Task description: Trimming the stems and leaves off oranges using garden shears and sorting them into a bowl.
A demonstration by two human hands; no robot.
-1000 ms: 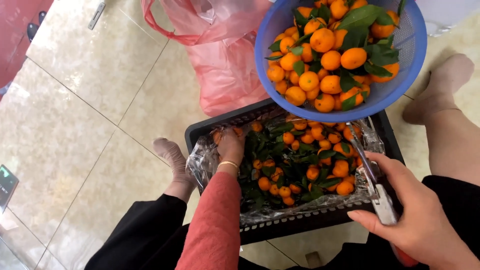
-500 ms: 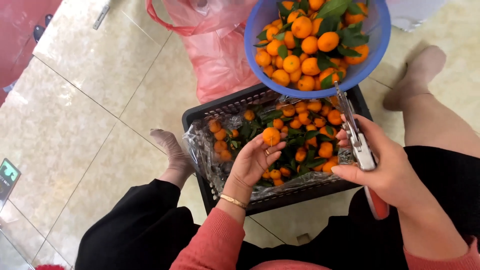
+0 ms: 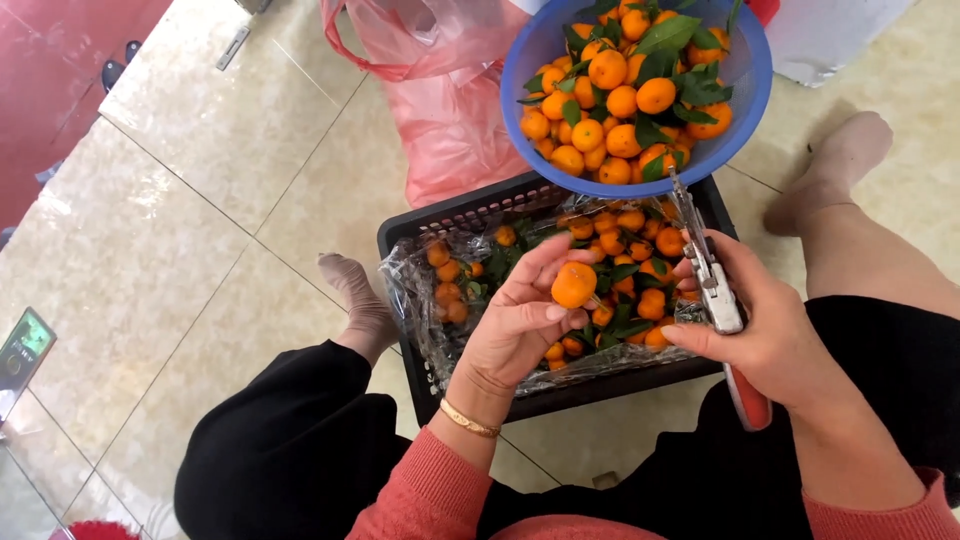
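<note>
My left hand [image 3: 520, 320] holds one small orange tangerine [image 3: 573, 285] between thumb and fingers, above a black plastic crate [image 3: 460, 215]. The crate is lined with clear plastic and holds many tangerines with green leaves [image 3: 625, 275]. My right hand [image 3: 775, 335] grips pruning shears [image 3: 712, 290] with a red handle, blades pointing up toward the fruit. A blue round basket [image 3: 745, 95] heaped with tangerines and leaves rests on the crate's far edge.
A pink plastic bag [image 3: 440, 95] lies on the tiled floor behind the crate. My two feet in socks [image 3: 365, 310] flank the crate. A phone [image 3: 22, 350] lies on the floor at far left. A white object [image 3: 830, 35] stands at top right.
My left hand went into the crate, picked a tangerine and lifted it out. My right hand with the shears moved in beside it.
</note>
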